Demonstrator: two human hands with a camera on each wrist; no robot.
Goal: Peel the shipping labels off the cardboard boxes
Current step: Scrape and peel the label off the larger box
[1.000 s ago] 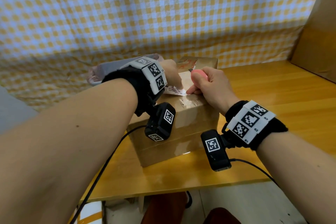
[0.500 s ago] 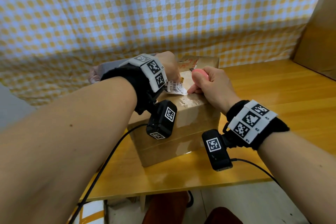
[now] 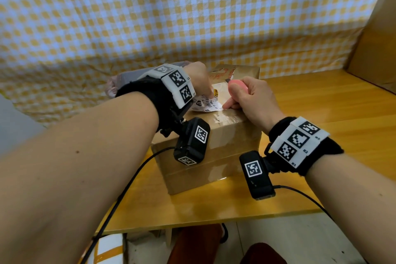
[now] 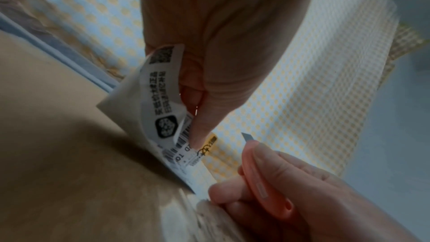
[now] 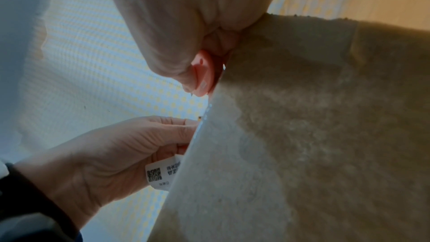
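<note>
A taped brown cardboard box (image 3: 214,148) stands on the wooden table (image 3: 321,96). Its white shipping label (image 3: 206,103) is partly lifted and curls up off the box top. My left hand (image 3: 198,80) pinches the raised part of the label (image 4: 160,98) between thumb and fingers. My right hand (image 3: 248,97) grips a pink utility knife (image 3: 236,88), short blade out (image 4: 246,136), and rests on the box top just right of the label. One right fingertip presses the box at the label's near corner. In the right wrist view the knife (image 5: 203,73) shows at the box edge (image 5: 302,135).
A yellow-and-white checked cloth (image 3: 150,17) hangs behind the table. A grey-pink bundle (image 3: 126,77) lies behind my left wrist. A large cardboard box (image 3: 377,38) stands at the far right. Camera cables (image 3: 128,182) trail off the table's front edge.
My left hand has pulled the label a little farther up and toward the left. The right hand with the knife has stayed on the box top.
</note>
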